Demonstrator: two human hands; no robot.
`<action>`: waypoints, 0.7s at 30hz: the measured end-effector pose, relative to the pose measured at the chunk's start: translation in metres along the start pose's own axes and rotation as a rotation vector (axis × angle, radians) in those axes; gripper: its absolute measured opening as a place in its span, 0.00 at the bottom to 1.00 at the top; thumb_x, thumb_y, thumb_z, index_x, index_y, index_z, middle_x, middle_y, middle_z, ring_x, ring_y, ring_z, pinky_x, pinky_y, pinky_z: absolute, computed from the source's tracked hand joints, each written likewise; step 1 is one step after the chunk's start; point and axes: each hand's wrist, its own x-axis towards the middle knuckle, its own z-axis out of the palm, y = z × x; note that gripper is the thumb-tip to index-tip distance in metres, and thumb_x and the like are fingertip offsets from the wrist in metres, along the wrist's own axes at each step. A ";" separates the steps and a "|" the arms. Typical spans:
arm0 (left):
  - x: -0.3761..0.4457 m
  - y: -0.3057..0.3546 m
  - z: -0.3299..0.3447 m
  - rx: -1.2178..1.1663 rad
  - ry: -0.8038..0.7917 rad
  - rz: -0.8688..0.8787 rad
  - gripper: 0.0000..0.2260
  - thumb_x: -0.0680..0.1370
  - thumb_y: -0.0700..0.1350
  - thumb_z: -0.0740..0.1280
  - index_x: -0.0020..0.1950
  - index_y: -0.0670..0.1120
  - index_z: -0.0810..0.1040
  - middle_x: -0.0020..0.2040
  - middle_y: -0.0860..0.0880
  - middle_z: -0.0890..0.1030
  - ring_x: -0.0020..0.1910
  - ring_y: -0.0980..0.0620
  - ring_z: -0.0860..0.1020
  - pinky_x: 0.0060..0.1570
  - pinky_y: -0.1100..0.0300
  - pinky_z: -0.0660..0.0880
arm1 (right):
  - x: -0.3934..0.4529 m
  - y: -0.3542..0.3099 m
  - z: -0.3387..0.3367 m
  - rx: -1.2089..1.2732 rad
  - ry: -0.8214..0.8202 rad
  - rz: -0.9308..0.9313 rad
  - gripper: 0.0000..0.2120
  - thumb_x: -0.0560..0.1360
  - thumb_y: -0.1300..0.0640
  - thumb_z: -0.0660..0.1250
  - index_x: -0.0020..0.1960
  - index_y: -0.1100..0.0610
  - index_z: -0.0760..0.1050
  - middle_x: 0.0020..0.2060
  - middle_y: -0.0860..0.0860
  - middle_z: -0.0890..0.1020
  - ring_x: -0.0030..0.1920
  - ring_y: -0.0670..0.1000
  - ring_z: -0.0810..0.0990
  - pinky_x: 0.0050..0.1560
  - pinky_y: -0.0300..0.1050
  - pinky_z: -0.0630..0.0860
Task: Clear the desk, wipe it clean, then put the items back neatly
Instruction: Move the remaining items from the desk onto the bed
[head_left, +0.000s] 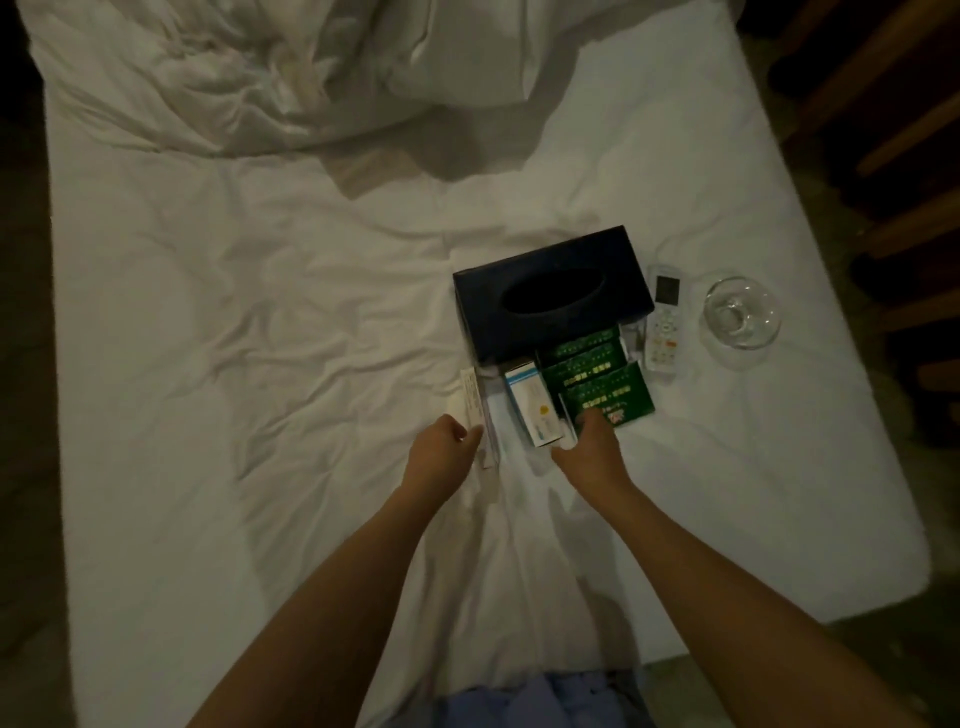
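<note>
Left hand (447, 441) pinching a white box (474, 410), right hand (592, 441) gripping the clear tray (571, 441) with green boxes (597, 379), dark tissue box (550, 296), right of centre on the bed (260, 364), remote (664, 322) and glass ashtray (742, 317) beside

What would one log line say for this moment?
left hand: holds white box | right hand: grips clear tray | on bed

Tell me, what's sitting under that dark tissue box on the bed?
The dark tissue box appears to rest on a clear tray on the white sheet. Green boxes stick out at its near edge; anything further beneath it is hidden.
</note>
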 end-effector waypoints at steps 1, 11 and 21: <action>-0.003 0.001 -0.005 0.029 0.010 0.010 0.13 0.79 0.51 0.62 0.51 0.41 0.76 0.48 0.43 0.80 0.49 0.44 0.79 0.51 0.53 0.75 | -0.002 0.001 -0.008 -0.027 -0.008 -0.008 0.21 0.72 0.64 0.71 0.61 0.66 0.66 0.59 0.61 0.71 0.55 0.54 0.72 0.48 0.37 0.66; -0.084 0.042 -0.060 0.190 0.098 0.140 0.10 0.78 0.46 0.63 0.54 0.42 0.77 0.51 0.43 0.82 0.51 0.45 0.80 0.45 0.61 0.70 | -0.071 -0.022 -0.096 -0.074 -0.025 -0.170 0.13 0.72 0.63 0.71 0.52 0.61 0.69 0.48 0.55 0.75 0.47 0.49 0.72 0.37 0.37 0.65; -0.177 0.103 -0.024 0.558 -0.017 0.634 0.12 0.79 0.46 0.61 0.58 0.43 0.77 0.58 0.44 0.78 0.57 0.46 0.76 0.55 0.58 0.71 | -0.207 0.028 -0.159 -0.224 0.126 -0.108 0.18 0.74 0.57 0.68 0.61 0.61 0.67 0.59 0.58 0.72 0.57 0.53 0.72 0.45 0.36 0.62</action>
